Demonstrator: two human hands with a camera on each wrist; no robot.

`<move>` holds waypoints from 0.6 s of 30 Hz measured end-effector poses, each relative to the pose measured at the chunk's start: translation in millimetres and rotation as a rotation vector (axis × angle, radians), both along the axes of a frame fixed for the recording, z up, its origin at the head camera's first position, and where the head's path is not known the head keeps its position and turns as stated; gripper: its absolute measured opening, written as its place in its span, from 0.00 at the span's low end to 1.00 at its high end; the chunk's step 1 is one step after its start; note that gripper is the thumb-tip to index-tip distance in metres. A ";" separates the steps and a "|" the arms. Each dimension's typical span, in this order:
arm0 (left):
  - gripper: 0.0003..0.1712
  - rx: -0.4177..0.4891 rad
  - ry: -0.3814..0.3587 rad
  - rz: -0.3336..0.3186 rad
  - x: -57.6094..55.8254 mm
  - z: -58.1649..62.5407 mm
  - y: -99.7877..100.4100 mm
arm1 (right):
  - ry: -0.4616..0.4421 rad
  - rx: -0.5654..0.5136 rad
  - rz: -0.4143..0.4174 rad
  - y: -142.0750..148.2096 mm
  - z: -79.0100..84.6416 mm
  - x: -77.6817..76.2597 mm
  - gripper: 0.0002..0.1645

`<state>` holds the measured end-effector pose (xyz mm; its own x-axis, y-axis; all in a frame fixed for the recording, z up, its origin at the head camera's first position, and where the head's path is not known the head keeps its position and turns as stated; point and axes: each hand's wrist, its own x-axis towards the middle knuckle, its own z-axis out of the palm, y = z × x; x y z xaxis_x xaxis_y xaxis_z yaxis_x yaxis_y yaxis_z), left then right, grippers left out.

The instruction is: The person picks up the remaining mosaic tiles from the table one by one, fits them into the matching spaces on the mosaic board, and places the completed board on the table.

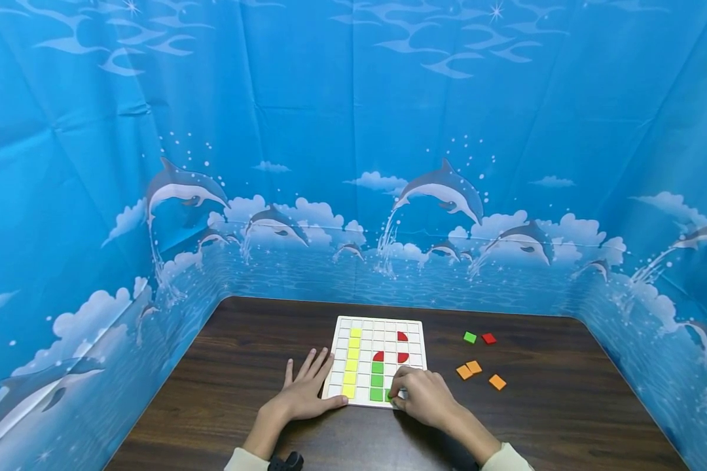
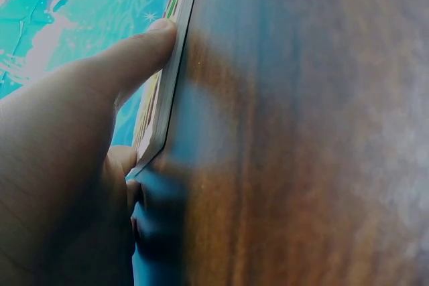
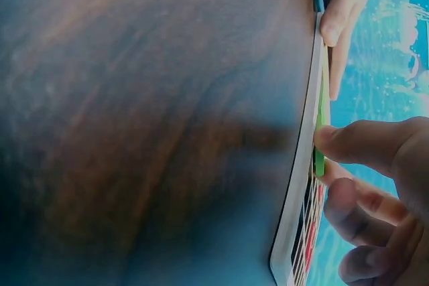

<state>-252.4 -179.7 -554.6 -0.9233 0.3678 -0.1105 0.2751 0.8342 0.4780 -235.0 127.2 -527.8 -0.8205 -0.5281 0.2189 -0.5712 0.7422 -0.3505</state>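
A white square grid board [image 1: 383,329] lies on the table, carrying a column of yellow tiles [image 1: 352,354], a stack of green tiles [image 1: 377,380] and several red rounded pieces [image 1: 402,336]. My left hand [image 1: 303,394] rests with spread fingers at the board's left side, and its thumb [image 2: 151,41] presses on the near edge. At the near right part of the board my right hand [image 1: 427,397] pinches a green tile [image 3: 320,163] between thumb and finger. That tile touches or nearly touches the grid, beside the bottom green tile; the fingers cover part of it.
Right of the board lie a loose green tile [image 1: 470,337], a red tile [image 1: 489,338] and a few orange tiles [image 1: 497,382]. The dark wooden table [image 1: 230,353] is enclosed by a blue dolphin-print curtain [image 1: 306,131] at the back and sides.
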 end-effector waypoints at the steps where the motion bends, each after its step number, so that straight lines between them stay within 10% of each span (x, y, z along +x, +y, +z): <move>1: 0.64 -0.011 -0.003 0.002 1.2 2.6 0.6 | -0.006 -0.004 0.003 0.2 0.1 0.2 0.04; 18: 0.65 0.015 0.011 -0.004 -1.8 -5.5 -1.4 | -0.159 0.079 0.105 9.1 11.6 -1.0 0.09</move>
<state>-254.1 -181.0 -560.2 -0.9231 0.3729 -0.0944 0.2837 0.8257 0.4875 -235.9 136.3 -516.1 -0.7812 -0.6226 0.0457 -0.5888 0.7105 -0.3854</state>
